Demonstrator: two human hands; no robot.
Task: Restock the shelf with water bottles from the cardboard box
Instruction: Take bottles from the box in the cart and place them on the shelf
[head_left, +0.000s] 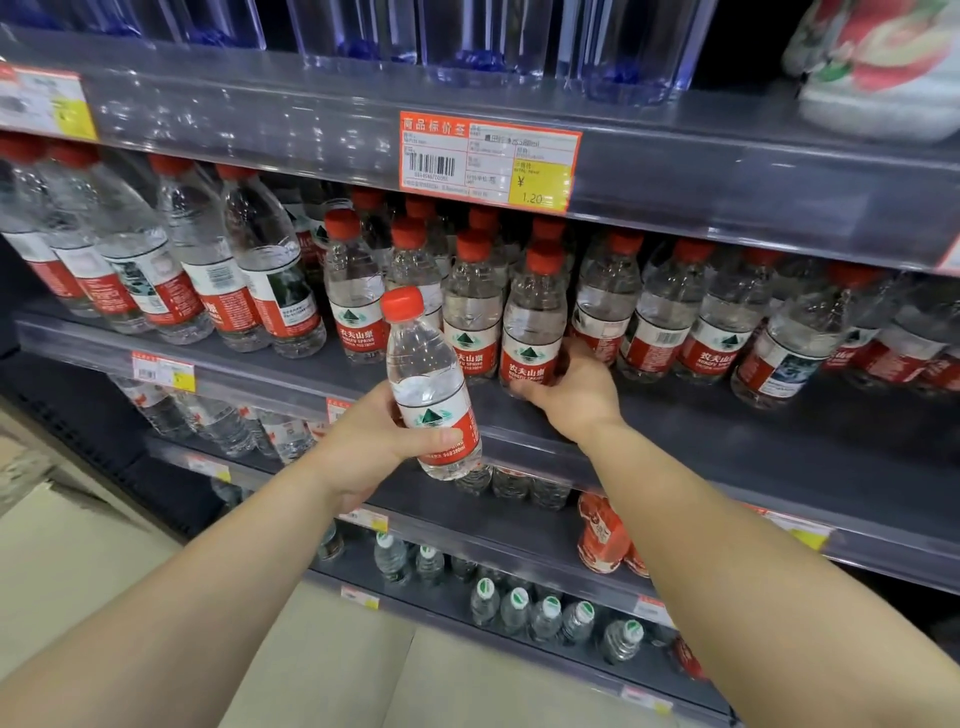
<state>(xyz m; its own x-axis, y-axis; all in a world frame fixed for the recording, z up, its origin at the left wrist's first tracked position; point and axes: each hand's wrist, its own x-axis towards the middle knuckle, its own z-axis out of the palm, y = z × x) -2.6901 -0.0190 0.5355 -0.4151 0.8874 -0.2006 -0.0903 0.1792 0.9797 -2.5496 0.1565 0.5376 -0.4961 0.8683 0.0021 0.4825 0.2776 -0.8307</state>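
Left hand: fingers wrapped round a clear plastic red-capped water bottle, held before the grey shelf.
Right hand: fingers curled against a shelved front-row bottle.
Risk: nudging it could topple neighbouring bottles.

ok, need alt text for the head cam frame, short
A person's left hand holds a small red-capped water bottle before a store shelf, while the right hand grips another bottle standing in the front row. An orange price tag hangs above.
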